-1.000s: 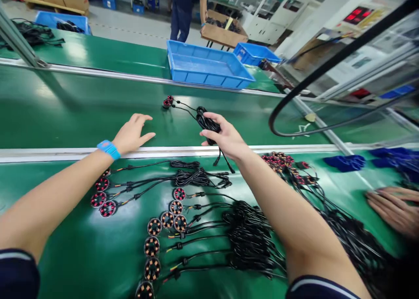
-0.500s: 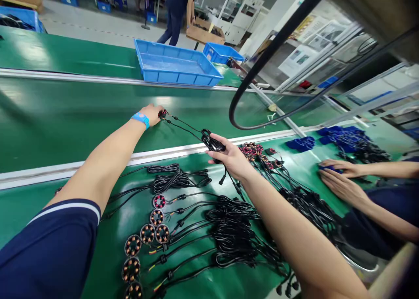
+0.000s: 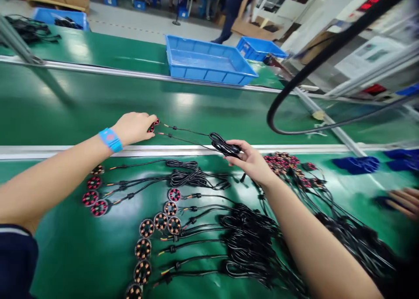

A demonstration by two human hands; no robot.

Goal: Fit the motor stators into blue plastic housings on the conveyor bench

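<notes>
My left hand (image 3: 135, 128), with a blue band at the wrist, pinches a pair of small stator rings (image 3: 152, 126) with red windings. Thin leads run right from them to a coiled black cable (image 3: 225, 144). That coil lies in the closed fingers of my right hand (image 3: 252, 161). Both hands are held up near the white rail. Below them lie several red-wound stators (image 3: 94, 183) with black cables (image 3: 186, 176). Copper-wound stators (image 3: 143, 249) form a column nearer to me, their cable coils (image 3: 245, 242) bunched to the right.
Beyond the white rail (image 3: 59, 152) runs a green belt, with a blue tray (image 3: 209, 74) behind it. A thick black cable (image 3: 272, 111) hangs in a loop at the right. More stators (image 3: 281, 161) are heaped there. A co-worker's hand (image 3: 406, 201) is at the right edge.
The view has swung left. My left hand has moved left and closer to the rail with the stators; my right hand follows with the coil. Red-wound stators on the left have come into sight.
</notes>
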